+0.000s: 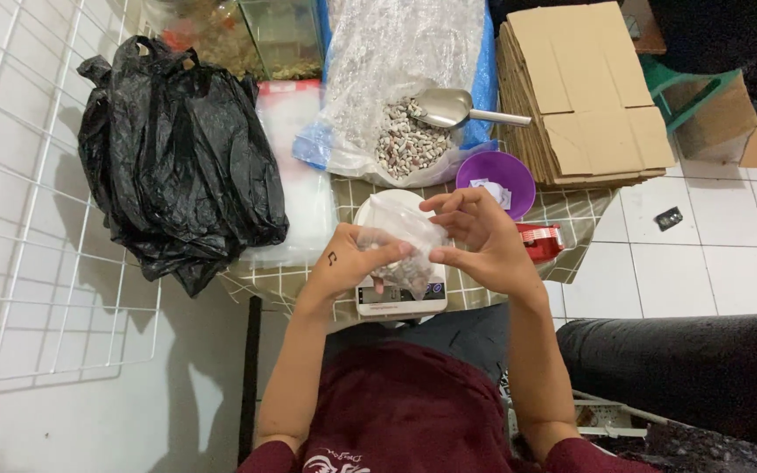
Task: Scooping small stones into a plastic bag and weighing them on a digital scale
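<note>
Pinching a small clear bag (400,241) over the scale (400,300), both hands' (352,263) (483,241) grip apparently on its top edge.

The bag (177,158) at the left was glossy black. The desk (571,215) wore a checked cloth, olive with pale lines. The bowl (494,180) was purple, with white slips inside. The scoop (444,107) was silver. The pellets (409,140) in the big clear sack (396,52) were mottled brown, grey and white, over blue plastic. The cardboard (584,88) was plain tan. The scale (400,298) was white. The tape holder (540,238) was red. The sleeves were maroon. The left hand (352,263) bore a small black note tattoo. The floor (702,254) was white tile.
</note>
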